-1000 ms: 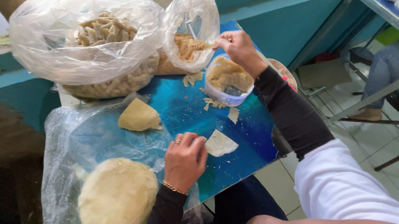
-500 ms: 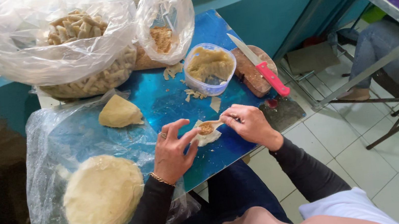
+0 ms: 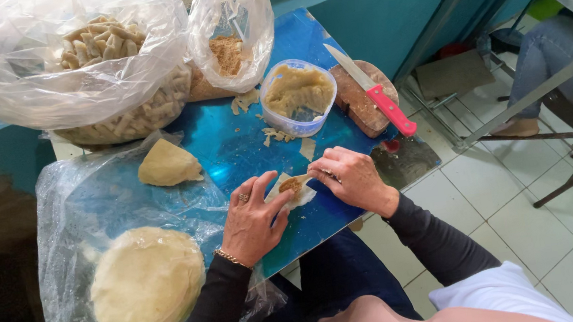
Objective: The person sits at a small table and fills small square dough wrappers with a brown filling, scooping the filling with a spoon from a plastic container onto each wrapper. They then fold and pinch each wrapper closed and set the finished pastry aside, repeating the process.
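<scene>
Seen from above: left hand (image 3: pixel 254 220) pinning a small dough wrapper (image 3: pixel 292 191) flat on the blue counter (image 3: pixel 241 148), fingers spread, grip open over its edge. Right hand (image 3: pixel 351 178) closed in a pinch on a small spreader, laying brown filling (image 3: pixel 290 184) on the wrapper's middle. Wrapper not yet folded or sealed. Beyond, a tub of filling (image 3: pixel 298 95), partly emptied. To the left, a dough lump (image 3: pixel 167 163) and a flat dough disc (image 3: pixel 146 283) on plastic sheet, both uncut. At the back, a large bag of finished rolls (image 3: pixel 105 74), a smaller bag of crumbs (image 3: pixel 228 52), and a red-handled knife (image 3: pixel 372 91) on a wooden board (image 3: pixel 365 110).
</scene>
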`<state>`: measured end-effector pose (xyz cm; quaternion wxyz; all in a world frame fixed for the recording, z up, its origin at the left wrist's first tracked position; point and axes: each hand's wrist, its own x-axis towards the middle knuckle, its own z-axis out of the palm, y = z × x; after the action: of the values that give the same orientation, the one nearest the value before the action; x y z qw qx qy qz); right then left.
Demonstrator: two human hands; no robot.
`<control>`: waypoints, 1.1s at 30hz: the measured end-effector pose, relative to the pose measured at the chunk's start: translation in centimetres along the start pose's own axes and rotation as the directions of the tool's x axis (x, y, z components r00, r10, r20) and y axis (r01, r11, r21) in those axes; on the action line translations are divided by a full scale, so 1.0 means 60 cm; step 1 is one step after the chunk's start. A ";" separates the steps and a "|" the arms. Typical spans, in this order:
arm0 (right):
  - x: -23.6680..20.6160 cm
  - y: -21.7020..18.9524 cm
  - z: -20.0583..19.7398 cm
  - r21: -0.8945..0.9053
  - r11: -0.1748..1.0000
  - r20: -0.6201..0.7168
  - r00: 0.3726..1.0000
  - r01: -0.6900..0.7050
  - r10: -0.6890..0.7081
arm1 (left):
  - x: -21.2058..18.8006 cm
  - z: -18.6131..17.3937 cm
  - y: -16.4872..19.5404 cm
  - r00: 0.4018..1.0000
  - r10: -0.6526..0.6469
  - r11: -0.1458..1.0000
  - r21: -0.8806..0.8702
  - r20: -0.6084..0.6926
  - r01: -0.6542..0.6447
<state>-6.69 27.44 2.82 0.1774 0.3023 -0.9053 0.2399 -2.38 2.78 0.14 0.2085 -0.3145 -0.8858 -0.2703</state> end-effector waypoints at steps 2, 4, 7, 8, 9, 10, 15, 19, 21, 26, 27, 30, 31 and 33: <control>0.004 -0.001 0.000 -0.008 1.000 0.001 1.000 0.015 -0.015 | 0.001 0.000 -0.001 1.000 0.002 1.000 0.001 -0.011 -0.002; 0.008 -0.003 0.000 -0.011 1.000 -0.003 1.000 0.023 -0.023 | 0.002 -0.001 -0.003 1.000 0.002 1.000 0.001 0.003 -0.002; 0.012 -0.003 -0.001 -0.017 0.999 0.001 0.999 0.041 -0.041 | 0.003 -0.002 -0.005 1.000 -0.002 1.000 -0.008 -0.001 0.002; 0.013 -0.003 -0.001 -0.018 0.999 -0.002 0.999 0.042 -0.042 | 0.003 -0.002 -0.006 1.000 -0.004 1.000 -0.012 -0.008 0.004; 0.014 -0.002 -0.001 -0.020 0.999 -0.004 0.999 0.044 -0.044 | 0.003 -0.003 -0.008 1.000 -0.014 1.000 -0.012 -0.016 0.014; 0.014 -0.001 -0.002 -0.021 0.999 -0.004 0.999 0.045 -0.045 | 0.003 -0.003 -0.008 0.999 -0.025 1.000 -0.012 -0.025 0.025; 0.017 0.003 -0.002 -0.025 0.998 0.002 0.998 0.062 -0.062 | 0.007 -0.006 -0.012 1.000 -0.030 1.000 0.000 -0.010 0.030; 0.018 0.007 0.000 -0.027 0.998 0.013 0.998 0.059 -0.059 | 0.010 -0.009 -0.012 0.999 -0.008 1.000 -0.012 -0.033 0.007; 0.019 0.011 0.000 0.006 0.999 0.003 0.999 0.033 -0.033 | 0.009 -0.011 -0.014 0.997 -0.028 1.000 -0.016 -0.076 0.027; 0.038 0.031 -0.012 0.337 0.919 0.086 0.979 -0.205 0.187 | 0.002 -0.013 -0.022 0.951 -0.220 0.975 -0.035 -0.218 0.218; 0.051 0.038 -0.017 0.421 0.863 0.133 0.960 -0.279 0.245 | 0.001 -0.013 -0.024 0.950 -0.236 0.971 -0.023 -0.207 0.236; 0.113 0.066 -0.026 0.536 0.785 0.164 0.951 -0.309 0.262 | -0.003 -0.011 -0.026 0.948 -0.262 0.963 0.009 -0.181 0.268; 0.144 0.076 -0.023 0.589 0.759 0.138 0.960 -0.278 0.244 | -0.006 -0.010 -0.025 0.948 -0.262 0.963 0.017 -0.178 0.270; 0.219 0.096 -0.010 0.595 0.781 0.045 0.979 -0.187 0.200 | -0.010 -0.012 -0.027 0.948 -0.268 0.961 0.021 -0.172 0.275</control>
<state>-20.13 25.74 7.56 0.0571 0.2456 -0.8082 0.5322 -2.89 1.01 -0.20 0.2499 -0.1612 -0.9058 -0.3018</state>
